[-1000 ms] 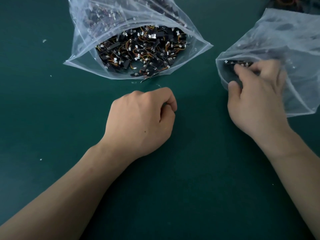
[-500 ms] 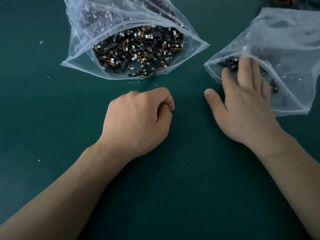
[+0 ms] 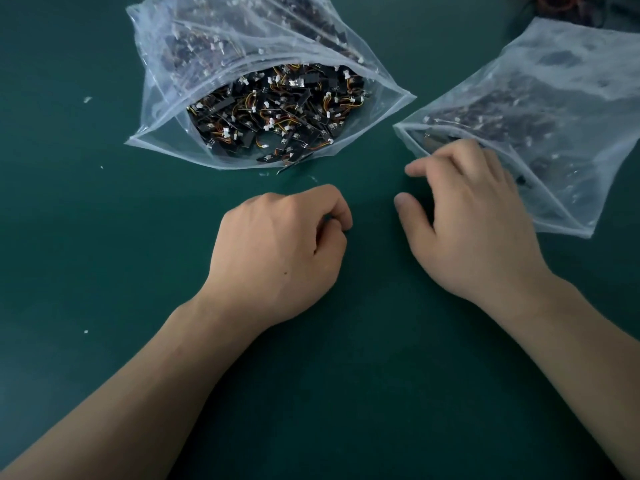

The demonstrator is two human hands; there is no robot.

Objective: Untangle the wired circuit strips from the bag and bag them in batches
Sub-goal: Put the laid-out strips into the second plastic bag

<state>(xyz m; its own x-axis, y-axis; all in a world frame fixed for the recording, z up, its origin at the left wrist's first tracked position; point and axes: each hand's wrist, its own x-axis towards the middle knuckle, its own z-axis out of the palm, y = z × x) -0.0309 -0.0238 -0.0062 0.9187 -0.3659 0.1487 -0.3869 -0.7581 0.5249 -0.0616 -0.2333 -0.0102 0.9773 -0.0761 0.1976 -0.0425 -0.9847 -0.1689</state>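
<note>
A large clear zip bag (image 3: 180, 109) lies open at the top centre, its mouth toward me, packed with tangled black circuit strips (image 3: 277, 112) with orange wires and white connectors. A second clear bag (image 3: 561, 81) lies at the right with a few dark strips (image 3: 485, 123) dimly visible inside. My left hand (image 3: 277, 251) rests on the table below the large bag as a curled fist; nothing shows in it. My right hand (image 3: 467, 223) hovers at the mouth of the right bag, fingers loosely bent, holding nothing visible.
The work surface is a dark green mat (image 3: 346, 410). Small white scraps (image 3: 87, 99) dot its left side. A dark bundle of reddish wires (image 3: 561, 5) sits at the top right edge behind the second bag.
My right hand has come out of the right bag and drawn back left to its mouth, leaving the strips inside. The left fist has stayed put.
</note>
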